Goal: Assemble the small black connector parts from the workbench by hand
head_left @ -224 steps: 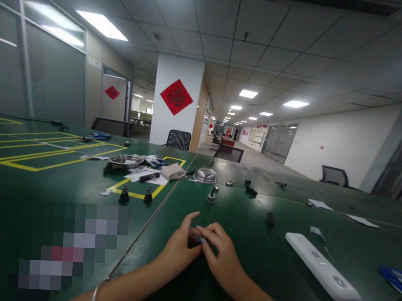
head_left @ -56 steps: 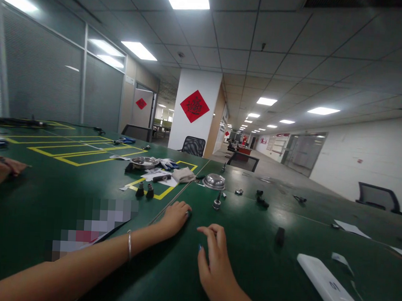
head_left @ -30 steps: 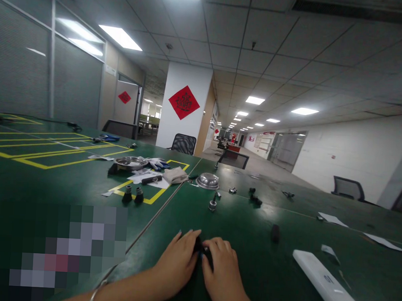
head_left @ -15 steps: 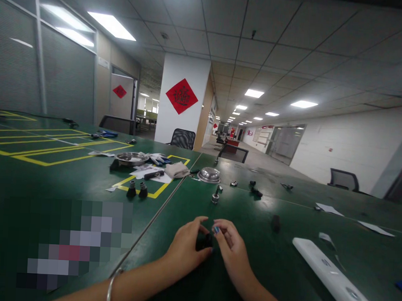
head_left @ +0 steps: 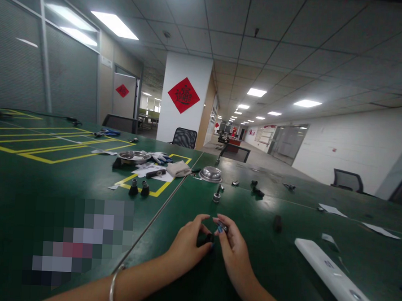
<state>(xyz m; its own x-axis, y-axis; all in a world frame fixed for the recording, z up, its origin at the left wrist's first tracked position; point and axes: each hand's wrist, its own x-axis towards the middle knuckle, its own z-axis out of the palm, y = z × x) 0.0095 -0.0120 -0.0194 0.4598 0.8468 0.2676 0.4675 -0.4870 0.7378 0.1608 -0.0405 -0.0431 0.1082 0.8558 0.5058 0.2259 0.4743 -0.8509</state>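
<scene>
My left hand (head_left: pixel 187 244) curls around a small black part (head_left: pixel 210 237), thumb and fingers closed on it low over the table; most of it is hidden. Close beside it, my right hand (head_left: pixel 232 242) pinches a small shiny metal piece (head_left: pixel 222 225) between thumb and fingers. The two hands are a narrow gap apart. Just beyond them a small metal fitting with a dark stem (head_left: pixel 216 196) stands on the green table (head_left: pixel 251 216). Behind that lies a shiny metal dome (head_left: pixel 210 174).
Two black cone-shaped parts (head_left: pixel 139 188) stand at left, near a steel dish (head_left: pixel 133 156), a cloth (head_left: pixel 179 168) and gloves (head_left: pixel 160 157). A long white device (head_left: pixel 336 276) and a dark block (head_left: pixel 277 223) lie at right. Black fittings (head_left: pixel 257 191) sit farther back.
My right hand has turned slightly, and the metal piece between its fingers now shows more clearly. The left hand stays almost in place. The whole view has shifted slightly.
</scene>
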